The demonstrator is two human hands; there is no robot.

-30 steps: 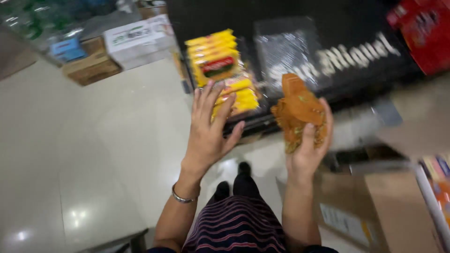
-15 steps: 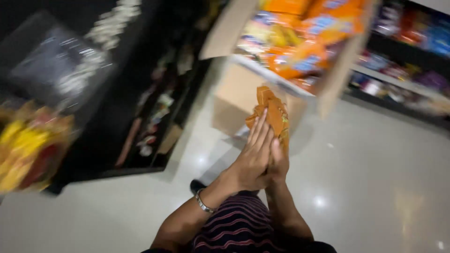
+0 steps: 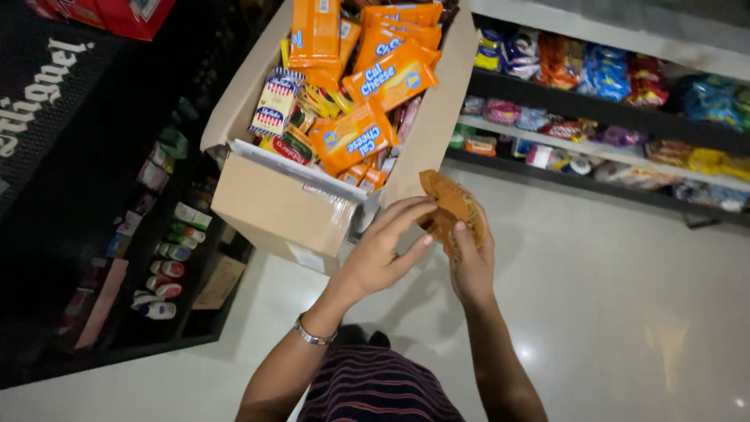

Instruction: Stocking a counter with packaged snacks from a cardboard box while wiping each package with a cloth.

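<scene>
Right hand (image 3: 471, 262) clamped on flat orange-brown snack packet (image 3: 453, 212); left hand (image 3: 380, 254) spread, fingertips touching it. Glossy white floor (image 3: 625, 297), stocked shelves (image 3: 601, 86) behind.

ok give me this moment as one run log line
right hand: holds brown snack packet | left hand: fingertips on packet | beside: open cardboard box of orange snack packs | behind: snack shelves

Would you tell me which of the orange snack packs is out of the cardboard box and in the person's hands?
It is the darker brownish-orange pack, gripped by the right hand and touched by the left hand. The brighter orange packs all lie inside the open cardboard box.
</scene>
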